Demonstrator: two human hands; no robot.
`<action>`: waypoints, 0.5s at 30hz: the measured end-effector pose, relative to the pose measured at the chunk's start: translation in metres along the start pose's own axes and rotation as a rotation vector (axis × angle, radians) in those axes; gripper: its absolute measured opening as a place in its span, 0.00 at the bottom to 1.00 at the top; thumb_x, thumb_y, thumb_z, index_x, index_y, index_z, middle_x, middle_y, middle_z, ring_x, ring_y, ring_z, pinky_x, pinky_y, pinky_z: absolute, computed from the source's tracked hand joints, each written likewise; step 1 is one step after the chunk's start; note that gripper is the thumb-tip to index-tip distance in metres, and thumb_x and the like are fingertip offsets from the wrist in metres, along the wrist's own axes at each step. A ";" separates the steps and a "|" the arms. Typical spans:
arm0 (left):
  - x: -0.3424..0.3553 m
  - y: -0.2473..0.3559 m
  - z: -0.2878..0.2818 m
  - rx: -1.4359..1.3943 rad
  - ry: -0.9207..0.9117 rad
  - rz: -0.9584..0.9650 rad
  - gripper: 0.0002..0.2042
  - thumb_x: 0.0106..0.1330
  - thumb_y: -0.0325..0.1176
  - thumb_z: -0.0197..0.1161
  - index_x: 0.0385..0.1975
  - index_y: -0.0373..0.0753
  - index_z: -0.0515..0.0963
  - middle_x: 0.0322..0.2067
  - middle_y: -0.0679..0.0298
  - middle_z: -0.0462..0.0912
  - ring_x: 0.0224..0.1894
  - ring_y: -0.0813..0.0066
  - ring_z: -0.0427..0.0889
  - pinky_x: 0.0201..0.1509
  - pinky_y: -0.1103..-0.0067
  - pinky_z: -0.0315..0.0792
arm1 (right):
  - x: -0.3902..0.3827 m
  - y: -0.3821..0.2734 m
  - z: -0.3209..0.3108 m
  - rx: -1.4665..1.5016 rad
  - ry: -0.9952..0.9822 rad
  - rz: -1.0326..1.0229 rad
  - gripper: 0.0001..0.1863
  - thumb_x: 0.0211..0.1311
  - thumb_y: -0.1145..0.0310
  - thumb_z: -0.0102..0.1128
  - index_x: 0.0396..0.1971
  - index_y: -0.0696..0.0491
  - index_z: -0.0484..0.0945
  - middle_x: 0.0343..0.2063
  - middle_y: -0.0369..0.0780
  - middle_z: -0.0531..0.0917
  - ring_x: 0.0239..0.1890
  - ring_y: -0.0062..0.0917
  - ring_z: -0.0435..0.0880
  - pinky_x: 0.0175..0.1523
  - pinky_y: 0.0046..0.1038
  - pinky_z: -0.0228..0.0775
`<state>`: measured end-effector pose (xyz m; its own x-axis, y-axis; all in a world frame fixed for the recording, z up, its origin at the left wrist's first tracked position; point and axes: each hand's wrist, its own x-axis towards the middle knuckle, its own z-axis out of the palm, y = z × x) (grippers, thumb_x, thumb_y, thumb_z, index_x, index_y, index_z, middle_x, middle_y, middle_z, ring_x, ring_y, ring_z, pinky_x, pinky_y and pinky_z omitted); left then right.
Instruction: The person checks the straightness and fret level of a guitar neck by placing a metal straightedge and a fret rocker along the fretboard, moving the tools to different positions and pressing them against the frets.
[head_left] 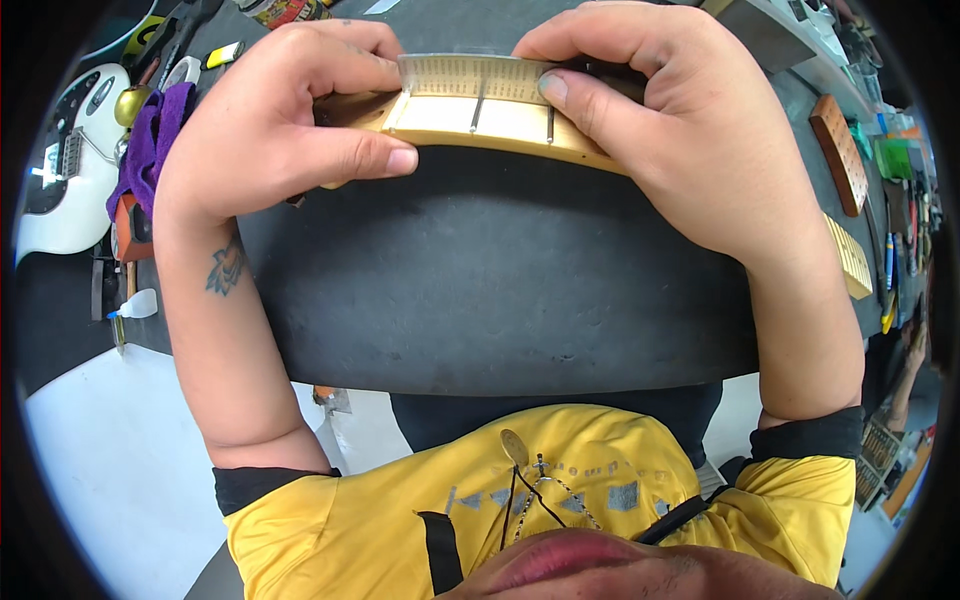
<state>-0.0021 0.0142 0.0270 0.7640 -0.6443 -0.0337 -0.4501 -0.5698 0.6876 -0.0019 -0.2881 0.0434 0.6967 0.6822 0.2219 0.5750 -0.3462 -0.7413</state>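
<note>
My left hand (280, 130) grips the left part of a pale wooden guitar neck (510, 128) with metal frets across it, thumb along the near side and curled fingers at the far side. A thin translucent gauge (450, 73) with rows of small markings stands along the top of the neck, between my two hands. My right hand (660, 130) holds the right part, its thumb pressed against the gauge's right end and the index finger arched over behind. The neck lies crosswise over the far part of a black work mat (490, 280); its ends are hidden by my hands.
At left are a white guitar body (55, 230), purple cloth (155, 145), orange block (133, 230) and small dropper bottle (140, 305). At right are a holed wooden block (838, 150), slotted pale block (850, 255) and assorted tools. Another person's arm (900, 390) shows at far right.
</note>
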 end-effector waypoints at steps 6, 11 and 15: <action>0.016 0.025 -0.038 -0.042 -0.159 -0.040 0.18 0.63 0.36 0.83 0.40 0.29 0.85 0.37 0.63 0.80 0.39 0.73 0.80 0.42 0.75 0.72 | 0.006 -0.013 -0.008 -0.010 -0.043 0.092 0.12 0.74 0.75 0.63 0.51 0.63 0.88 0.40 0.51 0.92 0.41 0.38 0.92 0.50 0.34 0.82; 0.013 0.032 -0.019 0.036 -0.123 -0.127 0.18 0.64 0.37 0.83 0.34 0.27 0.85 0.31 0.62 0.77 0.35 0.72 0.78 0.39 0.71 0.69 | 0.006 -0.013 -0.009 0.023 -0.079 0.171 0.13 0.75 0.74 0.63 0.52 0.63 0.89 0.40 0.50 0.94 0.40 0.31 0.92 0.50 0.32 0.82; 0.013 0.027 -0.015 0.092 -0.096 -0.104 0.18 0.65 0.37 0.83 0.36 0.26 0.86 0.31 0.61 0.78 0.35 0.72 0.78 0.38 0.71 0.69 | 0.000 -0.002 0.000 -0.042 0.013 0.047 0.13 0.75 0.74 0.64 0.53 0.64 0.89 0.41 0.50 0.94 0.39 0.32 0.92 0.50 0.31 0.82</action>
<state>0.0026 -0.0016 0.0563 0.7628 -0.6229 -0.1735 -0.4146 -0.6771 0.6080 -0.0030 -0.2869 0.0453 0.7288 0.6562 0.1957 0.5589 -0.4050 -0.7236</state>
